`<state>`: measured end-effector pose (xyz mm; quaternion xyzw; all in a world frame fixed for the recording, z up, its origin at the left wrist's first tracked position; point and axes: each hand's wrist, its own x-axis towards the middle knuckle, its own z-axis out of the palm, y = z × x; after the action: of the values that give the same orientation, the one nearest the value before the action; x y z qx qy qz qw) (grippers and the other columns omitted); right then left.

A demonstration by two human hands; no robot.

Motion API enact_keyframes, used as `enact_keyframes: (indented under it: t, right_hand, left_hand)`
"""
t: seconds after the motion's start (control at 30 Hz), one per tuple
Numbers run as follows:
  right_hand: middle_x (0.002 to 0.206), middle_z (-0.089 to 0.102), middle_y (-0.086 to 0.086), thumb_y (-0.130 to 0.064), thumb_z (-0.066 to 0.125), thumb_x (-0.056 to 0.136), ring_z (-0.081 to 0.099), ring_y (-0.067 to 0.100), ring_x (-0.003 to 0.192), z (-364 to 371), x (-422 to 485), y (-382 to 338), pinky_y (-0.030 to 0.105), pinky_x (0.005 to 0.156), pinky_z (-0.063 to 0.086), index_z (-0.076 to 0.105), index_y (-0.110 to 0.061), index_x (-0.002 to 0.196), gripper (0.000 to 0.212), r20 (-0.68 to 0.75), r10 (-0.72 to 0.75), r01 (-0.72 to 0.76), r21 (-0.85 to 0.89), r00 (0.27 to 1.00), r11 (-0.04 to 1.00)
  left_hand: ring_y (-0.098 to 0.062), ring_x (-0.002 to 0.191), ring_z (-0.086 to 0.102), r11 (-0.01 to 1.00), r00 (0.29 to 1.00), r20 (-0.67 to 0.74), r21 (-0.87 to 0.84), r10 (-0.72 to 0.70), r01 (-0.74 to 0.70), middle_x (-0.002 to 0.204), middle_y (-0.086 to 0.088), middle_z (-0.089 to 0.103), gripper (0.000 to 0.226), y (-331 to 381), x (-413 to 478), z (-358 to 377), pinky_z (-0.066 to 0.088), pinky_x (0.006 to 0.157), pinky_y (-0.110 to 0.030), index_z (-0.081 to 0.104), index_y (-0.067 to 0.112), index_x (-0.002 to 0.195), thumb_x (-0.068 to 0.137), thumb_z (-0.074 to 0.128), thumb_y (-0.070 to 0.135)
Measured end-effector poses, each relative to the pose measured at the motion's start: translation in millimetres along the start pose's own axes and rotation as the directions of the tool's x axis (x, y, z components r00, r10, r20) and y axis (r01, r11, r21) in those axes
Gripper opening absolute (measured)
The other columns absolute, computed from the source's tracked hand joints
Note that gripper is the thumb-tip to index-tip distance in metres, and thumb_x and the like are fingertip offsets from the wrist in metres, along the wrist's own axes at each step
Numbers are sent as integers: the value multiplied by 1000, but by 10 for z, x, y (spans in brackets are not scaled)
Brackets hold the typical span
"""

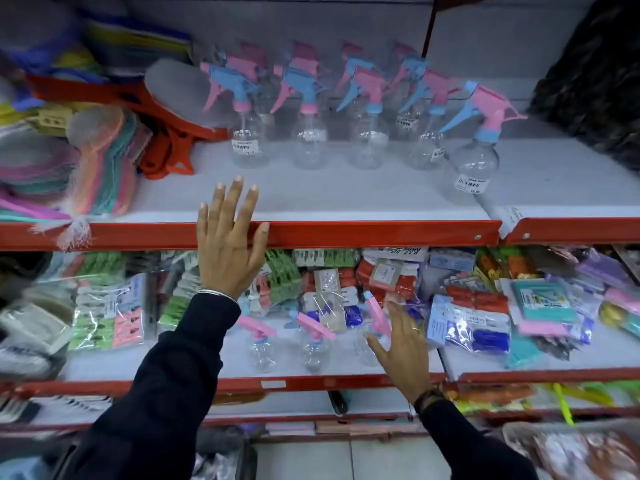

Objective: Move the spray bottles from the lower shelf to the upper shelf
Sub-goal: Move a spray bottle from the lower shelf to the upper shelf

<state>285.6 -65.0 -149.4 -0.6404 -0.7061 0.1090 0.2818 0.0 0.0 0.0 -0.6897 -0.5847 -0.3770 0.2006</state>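
Several clear spray bottles with pink and blue triggers stand in rows on the upper shelf [346, 199]; the rightmost one [476, 150] stands nearer the front. Three more spray bottles stand on the lower shelf [346, 370]: one at the left [261, 348], one in the middle [313, 348], one at the right [372, 327]. My left hand [228, 244] is spread flat against the upper shelf's red front edge, holding nothing. My right hand [403, 344] is open with fingers apart, right beside the rightmost lower bottle, partly covering it.
Bagged clothespins [114, 317] and other packets [474, 327] fill the back of the lower shelf. Brushes in netting [100, 161] and red plastic items [166, 147] crowd the upper shelf's left. A dark bag [595, 77] sits at the upper right.
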Motion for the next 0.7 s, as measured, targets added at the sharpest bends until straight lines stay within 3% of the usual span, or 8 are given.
enact_keyframes:
  t: [0.1,0.2,0.33,0.43,0.57,0.63,0.7]
  right_hand:
    - [133,49,12,-46,63,81,49,30,119,88,52,54,41,93,44,34,-11,136,71,74,174,-184,171,982,968]
    - [113,57,11,-30,71,79,54,32,105,183,121,136,38,83,45,48,-9,122,53,139,254,-284,278,957,918]
    - [95,59,6,-23,74,75,57,26,89,158,162,159,21,69,41,59,-15,103,32,174,254,-304,408,951,861]
    - [91,62,5,-22,76,74,57,21,82,-82,178,37,12,62,41,61,-20,96,28,141,191,-235,465,971,854]
    - [94,66,-4,-28,79,69,59,3,86,-603,213,-261,15,69,44,63,-30,92,27,66,111,-130,543,992,830]
    - [89,69,-9,-44,79,63,61,5,83,-895,239,-428,27,74,50,66,-34,89,31,-2,94,-73,614,996,786]
    - [82,69,-13,-64,74,54,61,12,73,-1207,293,-621,32,66,52,66,-42,89,42,-99,76,6,645,992,764]
  left_hand:
    - [-21,142,22,997,1000,9,68,-28,27,152,-3,31,49,-66,-13,47,4,116,-37,32,24,143,96,35,38]
    - [-22,136,32,995,1000,21,102,-3,1,148,-3,39,45,-102,-37,106,5,115,-37,38,24,140,97,34,37]
    - [-22,131,37,995,1000,-19,102,17,-15,142,-2,47,43,-136,-33,140,5,116,-35,41,24,138,97,35,36]
    - [-22,130,38,993,999,-30,112,40,-37,140,-3,49,42,-153,-30,163,5,116,-35,42,23,137,97,36,35]
    - [-23,128,39,992,998,-41,118,44,-39,139,-5,50,43,-183,-19,202,11,114,-37,43,22,136,97,35,36]
    - [-23,126,40,990,997,-50,134,53,-46,138,-5,51,43,-181,-23,212,13,113,-37,44,21,136,97,35,36]
    - [-23,125,40,988,996,-61,145,65,-56,137,-5,52,43,-183,-25,221,15,112,-37,45,21,135,96,35,36]
